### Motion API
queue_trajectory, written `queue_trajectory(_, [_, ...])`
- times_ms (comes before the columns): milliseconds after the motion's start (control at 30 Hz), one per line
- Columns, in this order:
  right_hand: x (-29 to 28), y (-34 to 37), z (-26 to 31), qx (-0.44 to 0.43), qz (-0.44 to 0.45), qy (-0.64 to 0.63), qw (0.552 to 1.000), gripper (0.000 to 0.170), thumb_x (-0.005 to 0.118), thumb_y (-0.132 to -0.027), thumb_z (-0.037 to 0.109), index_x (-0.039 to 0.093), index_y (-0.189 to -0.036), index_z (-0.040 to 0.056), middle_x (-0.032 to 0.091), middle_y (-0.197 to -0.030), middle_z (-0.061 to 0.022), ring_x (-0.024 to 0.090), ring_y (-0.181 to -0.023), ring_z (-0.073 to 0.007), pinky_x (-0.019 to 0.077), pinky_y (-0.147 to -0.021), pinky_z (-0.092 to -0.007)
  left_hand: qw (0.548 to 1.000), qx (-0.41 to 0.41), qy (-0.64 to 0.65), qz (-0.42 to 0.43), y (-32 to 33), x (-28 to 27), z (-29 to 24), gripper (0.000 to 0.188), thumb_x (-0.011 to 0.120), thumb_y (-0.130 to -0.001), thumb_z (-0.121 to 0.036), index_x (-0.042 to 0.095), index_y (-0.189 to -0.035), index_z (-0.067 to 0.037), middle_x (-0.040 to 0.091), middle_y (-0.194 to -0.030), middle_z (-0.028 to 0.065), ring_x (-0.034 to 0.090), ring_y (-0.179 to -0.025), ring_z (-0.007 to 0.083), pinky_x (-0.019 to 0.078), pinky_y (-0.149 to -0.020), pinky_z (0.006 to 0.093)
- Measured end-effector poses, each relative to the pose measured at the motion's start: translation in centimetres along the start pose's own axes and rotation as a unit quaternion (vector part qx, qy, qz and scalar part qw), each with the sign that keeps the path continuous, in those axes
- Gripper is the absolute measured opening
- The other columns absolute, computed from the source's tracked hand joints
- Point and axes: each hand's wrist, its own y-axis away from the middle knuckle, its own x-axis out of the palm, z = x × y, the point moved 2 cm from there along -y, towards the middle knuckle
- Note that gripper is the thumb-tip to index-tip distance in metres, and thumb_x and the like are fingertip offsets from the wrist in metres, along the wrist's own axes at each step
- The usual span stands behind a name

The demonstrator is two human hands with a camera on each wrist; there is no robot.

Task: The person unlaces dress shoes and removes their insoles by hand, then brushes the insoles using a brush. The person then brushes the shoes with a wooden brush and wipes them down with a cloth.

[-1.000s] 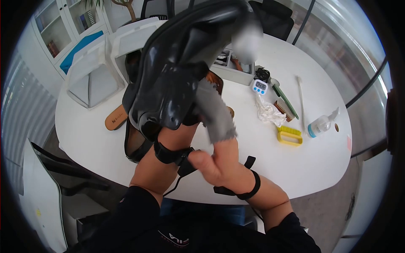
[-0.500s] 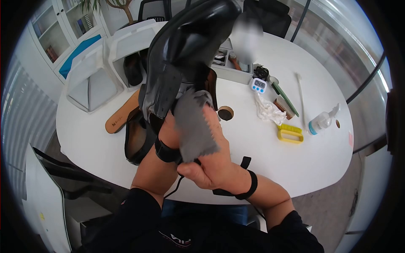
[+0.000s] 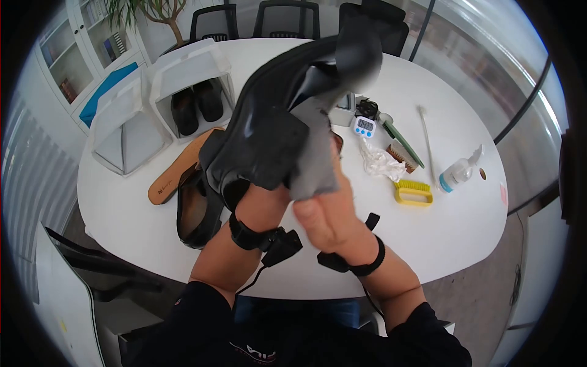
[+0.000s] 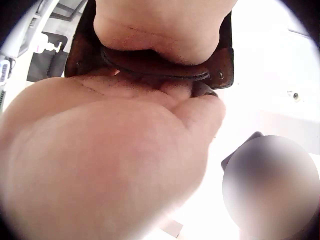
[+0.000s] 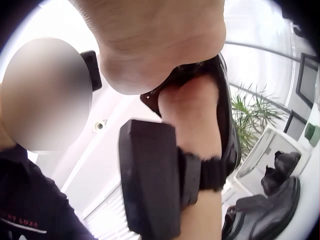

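Held up over the table is a black leather shoe [image 3: 260,113], its toe pointing away and blurred in the head view. My left hand [image 3: 263,205] reaches into its opening and holds it up from inside, with the fingers hidden. On the shoe's right side, my right hand [image 3: 333,214] holds a grey cloth [image 3: 318,168] with zigzag edges against the leather. The left wrist view shows the right thumb [image 4: 212,107] close to the brown-lined opening. Another black shoe [image 3: 199,211] lies on the table left of my left forearm, beside a tan insole [image 3: 174,177].
Two white shoe boxes stand at the back left; one box [image 3: 189,88] contains a pair of dark shoes. Along the right lie a timer [image 3: 364,127], a crumpled white cloth [image 3: 380,160], a yellow brush [image 3: 414,194], a green-handled brush [image 3: 403,144] and a pump bottle [image 3: 457,176].
My right hand has drawn the grey cloth back toward me, then pushed it forward again along the shoe's side. The shoe has shifted slightly, and the head view has moved.
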Motion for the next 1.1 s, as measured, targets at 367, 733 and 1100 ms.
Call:
queue_trajectory(367, [-5.8,-2.0,-1.1,-0.015,-0.152,0.153,0.976,0.057,0.056,-0.106,0.042,0.064,-0.128,-0.0097,0.054,-0.145,-0.0335,0.047,-0.137,-0.0560,0.0273,-0.121,-0.0621,0.937,-0.034,0.347,0.020,-4.0,3.3,1.4,0.039,0.072,-0.097,-0.010,0.060,-0.133,-0.002,0.065,-0.128,0.0105,0.064,-0.117,0.0221,0.0529,-0.099,0.0358])
queue_trajectory(733, [-5.6,-1.8,-1.0,-0.035,-0.126,0.172,0.976,0.059,0.056,-0.104,0.050,0.073,-0.118,-0.0046,0.057,-0.146,-0.0305,0.048,-0.139,-0.0542,0.0280,-0.120,-0.0615,0.997,0.063,-0.038,0.003,-3.4,5.0,-0.6,0.042,0.068,-0.102,-0.027,0.061,-0.134,-0.002,0.067,-0.127,0.0112,0.066,-0.115,0.0229,0.0549,-0.100,0.0365])
queue_trajectory(1100, [-4.6,-1.7,-0.1,-0.044,-0.008,0.163,0.986,0.058,0.061,-0.101,0.055,0.074,-0.116,0.0003,0.064,-0.140,-0.0221,0.052,-0.140,-0.0444,0.0336,-0.121,-0.0537,0.998,0.044,0.032,0.005,-3.8,6.8,0.3,0.043,0.065,-0.103,-0.030,0.061,-0.135,-0.002,0.066,-0.129,0.0123,0.066,-0.116,0.0240,0.0547,-0.101,0.0370])
